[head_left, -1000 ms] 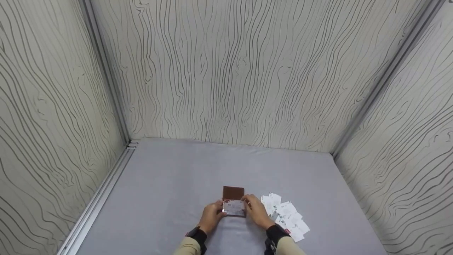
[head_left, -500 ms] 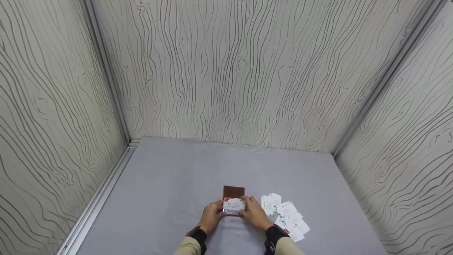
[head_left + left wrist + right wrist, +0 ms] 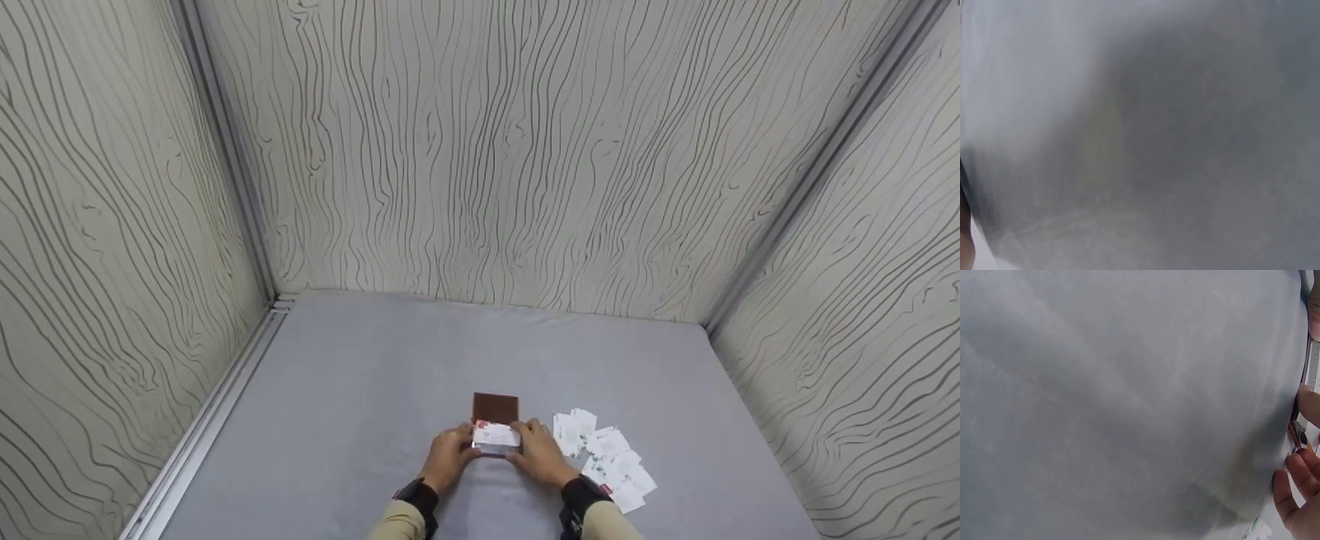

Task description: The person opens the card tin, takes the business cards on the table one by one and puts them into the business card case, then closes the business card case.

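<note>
A brown card case (image 3: pixel 495 407) lies on the cloth with its lid folded back away from me. Over its silvery lower half sits a white business card (image 3: pixel 496 433) with a red corner pattern. My left hand (image 3: pixel 445 456) grips the left side of the case, thumb at the near corner. On the opposite side, my right hand (image 3: pixel 543 454) pinches the right edge of the card and case between thumb and fingers. In the right wrist view, the fingers (image 3: pixel 1303 475) curl by the case's edge. Only a sliver of the left hand (image 3: pixel 964 242) shows in the left wrist view.
Several white cards (image 3: pixel 619 466) lie spread and overlapping on the grey cloth (image 3: pixel 360 375), right of my right hand. Wood-grain patterned panels (image 3: pixel 450 150) stand behind and at both sides. A metal rail (image 3: pixel 202 435) runs along the left edge.
The right thumb has come round to the near edge of the case. The card first rose a little toward the lid, then slid slightly back toward me with the right fingers. The left hand stayed put.
</note>
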A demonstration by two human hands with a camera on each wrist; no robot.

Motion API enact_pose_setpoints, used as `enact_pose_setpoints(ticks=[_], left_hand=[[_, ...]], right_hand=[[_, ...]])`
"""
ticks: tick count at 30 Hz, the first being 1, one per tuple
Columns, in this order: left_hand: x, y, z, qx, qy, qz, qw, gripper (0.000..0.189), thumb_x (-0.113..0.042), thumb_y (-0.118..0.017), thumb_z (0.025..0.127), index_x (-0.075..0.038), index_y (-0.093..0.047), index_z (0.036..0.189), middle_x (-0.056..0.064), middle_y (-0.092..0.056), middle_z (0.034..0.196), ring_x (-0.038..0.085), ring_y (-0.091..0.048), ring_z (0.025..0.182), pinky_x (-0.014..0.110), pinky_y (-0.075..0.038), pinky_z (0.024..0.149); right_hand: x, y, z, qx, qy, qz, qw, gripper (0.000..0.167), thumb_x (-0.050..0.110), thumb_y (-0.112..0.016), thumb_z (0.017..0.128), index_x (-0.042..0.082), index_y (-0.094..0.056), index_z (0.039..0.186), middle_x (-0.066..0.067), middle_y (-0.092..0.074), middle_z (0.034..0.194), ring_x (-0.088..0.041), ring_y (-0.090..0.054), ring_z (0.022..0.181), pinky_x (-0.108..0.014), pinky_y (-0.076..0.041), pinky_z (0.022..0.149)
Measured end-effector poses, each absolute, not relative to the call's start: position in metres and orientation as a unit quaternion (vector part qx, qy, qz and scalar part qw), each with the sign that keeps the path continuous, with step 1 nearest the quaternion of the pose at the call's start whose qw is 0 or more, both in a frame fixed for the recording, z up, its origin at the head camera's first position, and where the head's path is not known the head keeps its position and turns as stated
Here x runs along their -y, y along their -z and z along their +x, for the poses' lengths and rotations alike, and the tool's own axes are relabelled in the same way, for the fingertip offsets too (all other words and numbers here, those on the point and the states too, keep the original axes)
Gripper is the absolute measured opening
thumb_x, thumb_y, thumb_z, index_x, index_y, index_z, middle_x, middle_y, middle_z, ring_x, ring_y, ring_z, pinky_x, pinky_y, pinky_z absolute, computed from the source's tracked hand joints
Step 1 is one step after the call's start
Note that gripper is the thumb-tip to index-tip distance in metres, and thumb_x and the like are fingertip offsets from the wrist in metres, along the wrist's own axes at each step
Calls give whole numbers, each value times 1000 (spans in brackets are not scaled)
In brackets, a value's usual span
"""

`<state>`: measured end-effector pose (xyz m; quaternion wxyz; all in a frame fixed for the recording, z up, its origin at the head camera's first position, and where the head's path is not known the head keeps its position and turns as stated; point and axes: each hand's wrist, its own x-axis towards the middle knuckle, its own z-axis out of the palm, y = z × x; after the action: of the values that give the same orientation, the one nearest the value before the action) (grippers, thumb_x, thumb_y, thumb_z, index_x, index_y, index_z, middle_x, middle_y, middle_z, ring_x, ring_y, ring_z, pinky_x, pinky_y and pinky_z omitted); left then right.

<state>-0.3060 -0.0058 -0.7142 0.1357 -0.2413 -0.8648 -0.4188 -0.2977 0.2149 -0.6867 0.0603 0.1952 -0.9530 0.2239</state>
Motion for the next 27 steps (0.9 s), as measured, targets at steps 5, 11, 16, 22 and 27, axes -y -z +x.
enact_pose_setpoints(ticks=[5, 11, 16, 22, 27], left_hand=[[6, 714, -306, 863, 422, -241, 138, 23, -7, -78, 79, 2, -75, 100, 22, -69, 115, 39, -64, 111, 51, -50, 95], [5, 716, -306, 862, 426, -242, 133, 22, -6, -77, 80, 1, -75, 100, 22, -68, 116, 38, -63, 112, 51, -49, 96], [6, 718, -307, 859, 424, -249, 140, 22, -4, -78, 78, 1, -76, 99, 21, -69, 115, 37, -64, 111, 49, -50, 96], [6, 721, -309, 854, 416, -261, 168, 19, -4, -79, 76, 0, -76, 94, 18, -71, 110, 36, -66, 106, 46, -52, 93], [5, 720, -308, 856, 423, -253, 157, 19, -1, -78, 77, 1, -75, 96, 18, -71, 111, 35, -66, 108, 48, -52, 94]], right_hand=[[-215, 685, -298, 955, -221, 194, 50, 52, 18, -77, 84, -3, -56, 126, -12, -52, 105, -31, -52, 94, -47, -48, 79], [-215, 679, -298, 954, -230, 187, 31, 51, 19, -77, 84, -1, -56, 126, -14, -52, 108, -33, -52, 97, -49, -49, 82], [-214, 677, -298, 954, -231, 190, 29, 51, 20, -77, 85, 0, -57, 127, -14, -53, 108, -33, -52, 98, -50, -50, 82], [-212, 674, -297, 952, -228, 204, 27, 48, 17, -75, 86, 1, -59, 128, -13, -52, 105, -31, -50, 94, -47, -48, 77], [-212, 675, -298, 954, -217, 204, 29, 46, 17, -74, 86, 0, -61, 127, -12, -49, 104, -29, -47, 91, -44, -46, 74]])
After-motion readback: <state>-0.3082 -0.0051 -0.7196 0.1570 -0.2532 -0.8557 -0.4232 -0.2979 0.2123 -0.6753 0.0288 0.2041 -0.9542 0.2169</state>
